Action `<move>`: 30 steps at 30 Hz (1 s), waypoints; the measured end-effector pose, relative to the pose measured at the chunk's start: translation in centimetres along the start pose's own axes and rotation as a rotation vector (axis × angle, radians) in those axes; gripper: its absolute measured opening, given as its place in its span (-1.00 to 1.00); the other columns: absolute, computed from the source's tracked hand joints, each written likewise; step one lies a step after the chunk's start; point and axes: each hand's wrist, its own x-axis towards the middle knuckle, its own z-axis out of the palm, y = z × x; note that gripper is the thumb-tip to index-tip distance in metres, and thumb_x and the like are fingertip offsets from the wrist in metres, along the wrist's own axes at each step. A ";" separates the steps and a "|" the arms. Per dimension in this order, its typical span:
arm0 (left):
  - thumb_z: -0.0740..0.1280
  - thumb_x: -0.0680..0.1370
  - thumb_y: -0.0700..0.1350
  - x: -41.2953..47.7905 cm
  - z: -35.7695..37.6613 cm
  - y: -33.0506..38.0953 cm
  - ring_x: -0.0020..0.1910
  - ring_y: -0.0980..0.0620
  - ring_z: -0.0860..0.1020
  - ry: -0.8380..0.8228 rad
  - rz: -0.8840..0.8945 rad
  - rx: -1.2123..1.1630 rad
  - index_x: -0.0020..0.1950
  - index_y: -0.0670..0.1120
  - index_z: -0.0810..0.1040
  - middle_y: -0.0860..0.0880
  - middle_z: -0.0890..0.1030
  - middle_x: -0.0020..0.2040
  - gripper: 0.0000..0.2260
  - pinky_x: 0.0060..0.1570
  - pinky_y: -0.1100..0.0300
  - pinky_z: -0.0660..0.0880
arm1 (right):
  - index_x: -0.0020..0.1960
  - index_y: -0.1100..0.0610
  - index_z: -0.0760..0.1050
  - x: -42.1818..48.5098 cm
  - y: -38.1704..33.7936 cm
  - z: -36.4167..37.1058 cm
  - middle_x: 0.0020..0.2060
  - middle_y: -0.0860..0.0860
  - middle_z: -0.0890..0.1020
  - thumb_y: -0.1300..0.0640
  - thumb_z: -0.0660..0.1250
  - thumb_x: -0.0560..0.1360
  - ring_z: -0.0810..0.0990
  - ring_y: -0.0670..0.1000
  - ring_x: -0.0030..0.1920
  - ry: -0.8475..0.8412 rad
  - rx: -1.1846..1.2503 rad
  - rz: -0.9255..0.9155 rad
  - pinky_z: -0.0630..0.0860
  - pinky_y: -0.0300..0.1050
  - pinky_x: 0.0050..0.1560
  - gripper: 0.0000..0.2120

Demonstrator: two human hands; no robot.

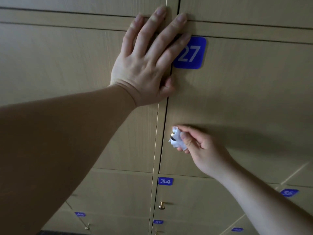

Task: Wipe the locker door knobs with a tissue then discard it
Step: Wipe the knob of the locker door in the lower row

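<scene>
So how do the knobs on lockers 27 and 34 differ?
The locker 27 knob is wrapped in white tissue pinched by the right hand; the locker 34 knob is bare, untouched. The locker 27 knob shows only a metal sliver; the locker 34 knob shows whole. Both are small, shiny metal.

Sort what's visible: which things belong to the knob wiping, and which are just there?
Job: tissue, knob on door 27, right hand pinching the tissue, left hand flat on the doors, knob on door 34.
Just there: plate 27, plate 34, plate 35.
</scene>
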 end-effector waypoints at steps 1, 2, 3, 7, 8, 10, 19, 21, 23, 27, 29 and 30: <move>0.15 0.53 0.11 0.0 0.0 0.0 0.48 -0.35 0.30 0.002 0.001 0.000 0.53 -0.13 0.36 -0.18 0.34 0.53 -0.39 0.46 -0.26 0.16 | 0.25 -0.09 0.55 0.2 -0.2 -0.2 -0.14 -0.21 0.65 -0.10 0.11 0.62 0.63 -0.16 -0.17 -0.006 -0.112 -0.050 0.51 -0.32 -0.11 -0.68; 0.15 0.53 0.11 0.0 0.0 0.0 0.48 -0.34 0.30 0.005 0.002 0.000 0.53 -0.13 0.36 -0.18 0.34 0.53 -0.39 0.46 -0.26 0.16 | 0.22 -0.04 0.54 0.4 -0.5 -0.3 -0.15 -0.22 0.62 -0.04 0.11 0.66 0.60 -0.15 -0.17 -0.002 -0.210 -0.107 0.51 -0.29 -0.13 -0.72; 0.15 0.53 0.11 0.0 0.0 0.0 0.48 -0.34 0.30 0.008 0.003 0.001 0.53 -0.13 0.36 -0.18 0.34 0.52 -0.39 0.46 -0.26 0.17 | 0.17 -0.01 0.52 0.7 -0.7 -0.4 -0.18 -0.20 0.60 0.03 0.14 0.66 0.58 -0.13 -0.19 0.016 -0.283 -0.157 0.51 -0.25 -0.17 -0.79; 0.14 0.53 0.11 0.0 0.0 0.0 0.48 -0.34 0.30 0.004 0.002 0.000 0.54 -0.13 0.36 -0.18 0.34 0.53 -0.39 0.46 -0.27 0.18 | -0.01 0.05 0.41 1.3 -1.1 -0.3 -0.26 -0.06 0.59 0.18 0.32 0.57 0.53 -0.05 -0.27 0.071 -0.438 -0.210 0.50 0.00 -0.27 -0.91; 0.15 0.53 0.11 0.0 0.0 -0.1 0.48 -0.35 0.30 0.008 0.004 0.000 0.54 -0.13 0.36 -0.18 0.34 0.52 -0.39 0.46 -0.27 0.18 | -0.03 0.04 0.43 1.3 -1.2 -0.1 -0.24 -0.07 0.60 0.18 0.34 0.55 0.56 -0.03 -0.23 0.058 -0.431 -0.210 0.51 0.00 -0.25 -0.90; 0.15 0.53 0.11 0.0 0.0 -0.1 0.48 -0.35 0.30 0.013 0.005 -0.006 0.53 -0.14 0.36 -0.19 0.35 0.52 -0.39 0.45 -0.28 0.19 | -0.06 0.01 0.47 1.3 -1.3 0.2 -0.22 -0.10 0.62 0.17 0.35 0.54 0.60 -0.04 -0.17 0.031 -0.402 -0.201 0.54 -0.03 -0.19 -0.92; 0.17 0.53 0.11 -0.1 0.4 0.0 0.49 -0.34 0.28 0.028 0.001 -0.007 0.55 -0.12 0.32 -0.18 0.33 0.53 -0.38 0.45 -0.28 0.18 | -0.05 -0.04 0.55 1.2 -0.3 1.0 -0.24 -0.08 0.67 0.18 0.33 0.57 0.66 -0.10 -0.24 0.058 -0.118 -0.029 0.62 0.02 -0.16 -0.88; 0.16 0.54 0.12 -0.1 0.5 -0.1 0.49 -0.34 0.28 0.032 0.006 -0.006 0.55 -0.12 0.31 -0.18 0.33 0.53 -0.39 0.45 -0.29 0.18 | -0.04 -0.08 0.54 0.9 0.2 1.7 -0.19 -0.04 0.69 0.16 0.30 0.60 0.70 -0.03 -0.23 0.081 0.089 0.041 0.64 0.10 -0.13 -0.85; 0.15 0.54 0.12 -0.1 0.6 0.0 0.49 -0.34 0.28 0.033 0.008 -0.005 0.55 -0.12 0.31 -0.18 0.34 0.53 -0.39 0.45 -0.29 0.19 | -0.04 -0.06 0.54 0.7 0.5 2.2 -0.13 -0.02 0.71 0.19 0.26 0.62 0.72 0.08 -0.19 0.103 0.271 0.084 0.65 0.04 -0.16 -0.83; 0.16 0.53 0.11 -0.1 0.5 0.0 0.48 -0.35 0.30 0.029 0.005 -0.012 0.53 -0.13 0.34 -0.18 0.35 0.52 -0.39 0.45 -0.29 0.18 | -0.02 -0.08 0.57 0.4 0.5 2.2 -0.09 0.01 0.71 0.19 0.21 0.64 0.73 0.10 -0.15 0.113 0.355 0.088 0.64 0.00 -0.14 -0.77; 0.17 0.53 0.11 -0.1 0.4 0.0 0.47 -0.36 0.30 0.030 0.005 -0.012 0.53 -0.13 0.36 -0.19 0.36 0.52 -0.39 0.44 -0.31 0.20 | -0.02 -0.10 0.57 0.2 0.6 1.9 -0.10 -0.02 0.71 0.19 0.20 0.64 0.73 0.05 -0.16 0.139 0.298 0.076 0.66 0.02 -0.13 -0.75; 0.18 0.52 0.10 -0.1 0.4 0.0 0.47 -0.36 0.31 0.029 0.006 -0.011 0.53 -0.14 0.36 -0.19 0.36 0.51 -0.39 0.44 -0.31 0.20 | -0.01 -0.09 0.56 0.1 0.7 1.7 -0.11 -0.01 0.71 0.18 0.21 0.64 0.73 0.03 -0.17 0.157 0.273 0.076 0.66 0.02 -0.13 -0.78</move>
